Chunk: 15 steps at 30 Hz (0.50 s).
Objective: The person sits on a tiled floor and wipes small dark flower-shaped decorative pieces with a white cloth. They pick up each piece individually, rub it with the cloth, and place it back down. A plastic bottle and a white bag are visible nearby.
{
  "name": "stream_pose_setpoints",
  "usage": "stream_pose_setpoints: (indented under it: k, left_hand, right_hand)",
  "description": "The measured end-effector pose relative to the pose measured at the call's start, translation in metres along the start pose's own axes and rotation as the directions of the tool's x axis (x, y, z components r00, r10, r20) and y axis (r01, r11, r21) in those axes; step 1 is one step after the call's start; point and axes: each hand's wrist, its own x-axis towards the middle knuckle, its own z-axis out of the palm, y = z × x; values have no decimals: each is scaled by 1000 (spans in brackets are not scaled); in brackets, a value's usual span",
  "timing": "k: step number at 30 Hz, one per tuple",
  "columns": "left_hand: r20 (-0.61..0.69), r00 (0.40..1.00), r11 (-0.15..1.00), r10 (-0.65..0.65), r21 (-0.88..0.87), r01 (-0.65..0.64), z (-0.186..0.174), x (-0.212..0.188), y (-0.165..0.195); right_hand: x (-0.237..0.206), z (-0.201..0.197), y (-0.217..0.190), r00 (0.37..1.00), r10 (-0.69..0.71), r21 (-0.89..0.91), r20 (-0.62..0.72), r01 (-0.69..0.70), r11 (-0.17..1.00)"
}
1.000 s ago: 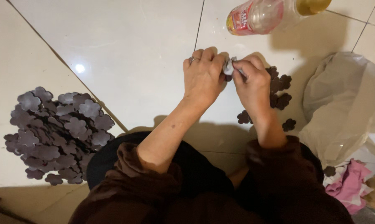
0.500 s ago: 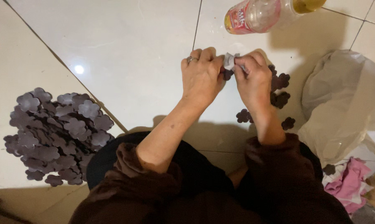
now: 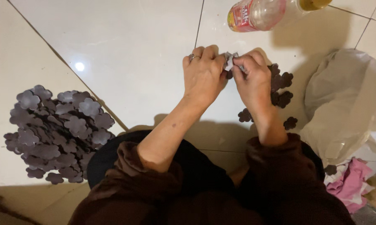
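My left hand [image 3: 202, 75] and my right hand [image 3: 252, 79] meet above the tiled floor, both pinching a small grey-purple flower-shaped cutout [image 3: 229, 61] between fingertips. A ring sits on a left finger. Under and beside my right hand lie a few dark flower-shaped cutouts [image 3: 281, 85]. A big pile of the same purple flower cutouts [image 3: 57, 131] lies on the floor at the left.
A clear plastic bottle [image 3: 267, 12] with a red label lies on its side at the top. A crumpled translucent plastic bag [image 3: 348, 104] sits at the right, with pink cloth [image 3: 350, 183] below it. My dark sleeves and lap fill the bottom.
Both hands stay together on the small cutout and have shifted slightly; the fingers have worked it a little. The piles have not moved.
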Motion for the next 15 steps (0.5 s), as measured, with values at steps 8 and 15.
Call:
stream_pose_setpoints:
  k: [8,15]
  left_hand:
    - [40,999,1000,-14,2,14,2,0,1]
    - [8,1000,999,11,-44,-10,4,-1,1]
  right_hand:
    - [2,-18,11,995,81,-38,55,-79,996]
    - [-11,-6,11,963,215,40,163,-224,974]
